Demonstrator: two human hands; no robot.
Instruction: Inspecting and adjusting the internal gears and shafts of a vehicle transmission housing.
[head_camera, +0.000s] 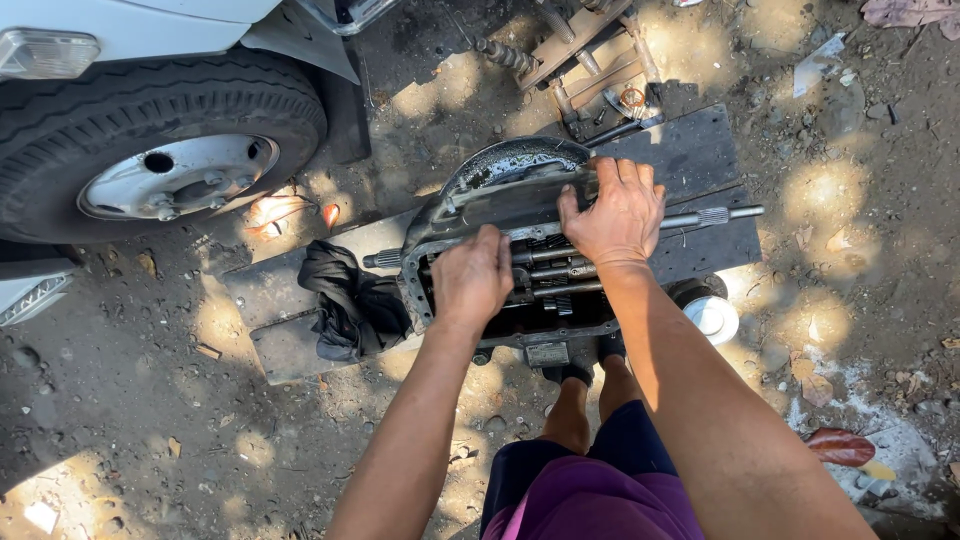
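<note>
Gearbox (520, 250) sits open on a dark board (690, 160) in the dirt, beside a truck wheel (150, 130). Left hand (472, 278) is curled down over the shafts inside, gripping something I can't make out. Right hand (620, 212) lies spread, pressing the casing's top edge. I'd keep that brace firm and fingers away from the gear teeth.

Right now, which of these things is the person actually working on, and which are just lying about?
In hand:
- open gearbox housing, with left hand and right hand on it
- its long shaft sticking out to one side
- dark board under the gearbox

Lying about:
- black rag
- truck wheel
- white lid
- coil spring
- red leaf
</note>
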